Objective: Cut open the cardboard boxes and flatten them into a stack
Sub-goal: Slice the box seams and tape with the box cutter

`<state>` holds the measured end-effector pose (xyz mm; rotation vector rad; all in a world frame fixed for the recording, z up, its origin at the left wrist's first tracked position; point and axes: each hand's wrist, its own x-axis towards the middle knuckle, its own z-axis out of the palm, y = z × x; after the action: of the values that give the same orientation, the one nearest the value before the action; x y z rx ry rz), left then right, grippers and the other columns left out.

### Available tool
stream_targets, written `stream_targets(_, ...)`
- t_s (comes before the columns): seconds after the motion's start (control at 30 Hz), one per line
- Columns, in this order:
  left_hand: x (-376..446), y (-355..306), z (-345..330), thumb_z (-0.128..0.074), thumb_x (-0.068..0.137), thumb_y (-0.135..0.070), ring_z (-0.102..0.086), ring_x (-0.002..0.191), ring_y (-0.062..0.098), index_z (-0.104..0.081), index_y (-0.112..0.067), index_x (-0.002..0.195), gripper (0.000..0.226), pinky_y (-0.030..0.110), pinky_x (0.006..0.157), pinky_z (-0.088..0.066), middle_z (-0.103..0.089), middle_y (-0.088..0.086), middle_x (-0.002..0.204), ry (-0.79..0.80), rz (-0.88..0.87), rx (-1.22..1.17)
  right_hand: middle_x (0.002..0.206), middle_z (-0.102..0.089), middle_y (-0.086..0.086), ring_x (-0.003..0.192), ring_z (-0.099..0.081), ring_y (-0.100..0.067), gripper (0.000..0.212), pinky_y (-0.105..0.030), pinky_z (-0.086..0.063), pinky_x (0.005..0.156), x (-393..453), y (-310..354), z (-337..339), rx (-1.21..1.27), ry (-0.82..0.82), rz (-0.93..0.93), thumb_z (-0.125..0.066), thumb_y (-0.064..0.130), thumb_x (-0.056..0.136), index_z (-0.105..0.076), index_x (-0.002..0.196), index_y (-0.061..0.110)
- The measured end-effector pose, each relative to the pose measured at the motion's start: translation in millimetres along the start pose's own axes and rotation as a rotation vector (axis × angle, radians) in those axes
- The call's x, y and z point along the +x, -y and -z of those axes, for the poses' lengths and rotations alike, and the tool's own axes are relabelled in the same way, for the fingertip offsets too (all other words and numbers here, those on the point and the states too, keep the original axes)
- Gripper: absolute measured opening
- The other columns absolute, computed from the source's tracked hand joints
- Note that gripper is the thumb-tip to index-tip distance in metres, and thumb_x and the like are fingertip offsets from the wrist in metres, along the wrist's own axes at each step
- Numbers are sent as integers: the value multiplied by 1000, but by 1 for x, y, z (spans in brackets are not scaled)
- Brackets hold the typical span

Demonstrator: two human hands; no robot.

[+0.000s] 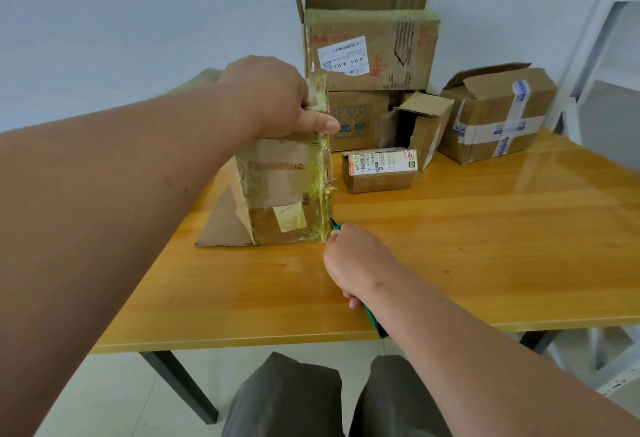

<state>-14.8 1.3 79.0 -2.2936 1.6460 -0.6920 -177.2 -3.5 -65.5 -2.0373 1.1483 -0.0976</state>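
Observation:
A taped cardboard box stands upright on the wooden table, its lower flap spread out to the left. My left hand grips the box's top right corner. My right hand is closed around a green-handled utility knife. The blade tip touches the box's right edge, low down near the table. The taped seam above the blade looks torn and frayed.
At the back stand several more boxes: a large open one stacked on another, a small tilted open one, a small labelled one, and one with white tape. A white metal shelf is at right.

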Motion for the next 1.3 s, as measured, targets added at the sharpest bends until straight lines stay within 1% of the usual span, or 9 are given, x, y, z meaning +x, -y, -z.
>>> stream_targets(0.03,0,1,0,-4,50,-96,-61,80,25,-70,-19,106,116,32,58,-41,-66,3,85,-1,-1,-1,77,-61,-11,70,-67,-27,24,-38,-61,69,0,2,2,-4,19,-26,-35,15,101,-50,120,12)
stream_targets(0.1,0,0,0,-4,50,-96,-61,81,25,-70,-18,106,116,32,57,-41,-66,3,86,2,-7,0,80,-64,-16,65,-65,-26,48,-32,-56,61,-4,6,6,-26,79,-90,-34,15,102,-32,150,13)
stream_targets(0.17,0,0,1,-3,51,-96,-62,82,25,-70,-18,107,117,31,58,-41,-67,3,87,1,-18,6,82,-65,-17,64,-62,-25,54,-30,-55,61,-7,9,10,-41,111,-115,-32,16,103,-21,155,14)
stream_targets(0.5,-1,7,-1,-6,53,-94,-62,82,23,-71,-19,106,112,32,60,-43,-67,2,85,-2,16,-58,85,-66,-15,62,-66,-24,45,-34,-60,60,2,-3,2,-33,19,-33,-30,25,105,-31,148,17)
stream_targets(0.6,3,12,0,-11,58,-93,-61,81,22,-71,-20,105,106,33,62,-42,-66,2,83,17,47,-83,81,-61,-9,70,-68,-23,36,-37,-62,66,4,-5,7,-65,-47,59,-30,25,105,-45,136,12)
stream_targets(0.77,18,23,4,-5,55,-93,-56,70,22,-71,-16,92,108,33,59,-40,-62,4,75,33,86,-89,82,-59,-5,73,-69,-26,26,-42,-61,70,15,0,11,39,-138,107,-28,32,106,-48,114,17)
stream_targets(1.07,33,35,-2,-5,61,-91,-57,73,25,-71,-12,93,108,34,59,-40,-63,8,78,59,173,-93,77,-51,4,65,-49,-9,30,-25,-32,52,35,-8,15,-18,-273,259,-24,35,108,-46,94,19)
stream_targets(1.2,42,28,-3,-3,58,-91,-57,71,25,-70,-11,92,110,34,57,-39,-62,8,77,57,154,-67,81,-55,1,69,-61,-17,31,-38,-57,65,42,-8,18,38,-213,215,-24,36,107,-48,100,18)
stream_targets(1.3,51,18,-4,-7,61,-92,-56,68,24,-69,-12,88,105,33,58,-41,-61,7,73,52,108,-51,89,-61,-8,58,-65,-21,35,-34,-58,53,45,-10,22,93,-124,111,-24,37,106,-48,123,17)
